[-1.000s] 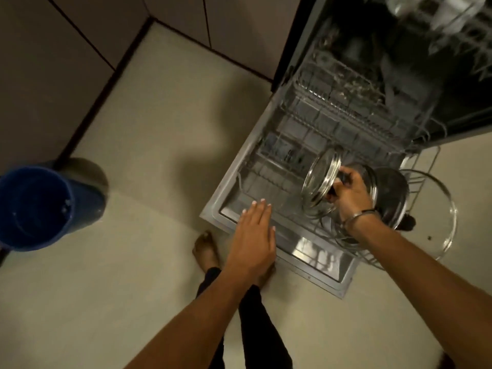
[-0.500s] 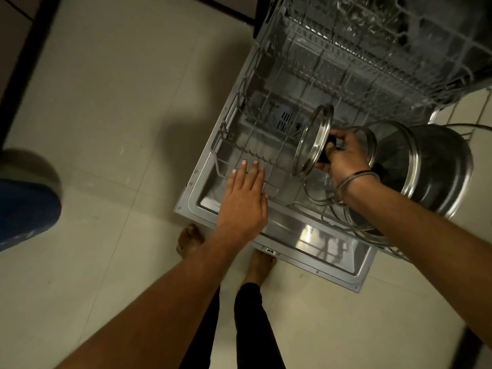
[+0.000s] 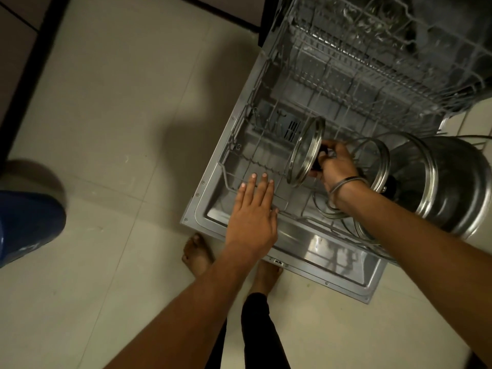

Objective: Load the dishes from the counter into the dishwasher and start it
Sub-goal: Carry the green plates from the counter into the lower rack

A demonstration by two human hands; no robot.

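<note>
Standing on edge over the lower rack, the glass lid faces left, its rim running near-vertical; the right hand grips its black knob. The left hand hovers flat, fingers straight, above the rack's front. Missing a tine slot could tip it against the neighbouring lid and steel pot.

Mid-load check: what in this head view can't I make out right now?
- Lid knob: head view, hidden under the right hand gripping it.
- Steel pot: head view, cut off by the right edge.
- Blue bin: blurred, cut by the left edge.
- Upper rack contents: dark and blurred.
- Left hand: unclear whether it touches the lower rack.
</note>
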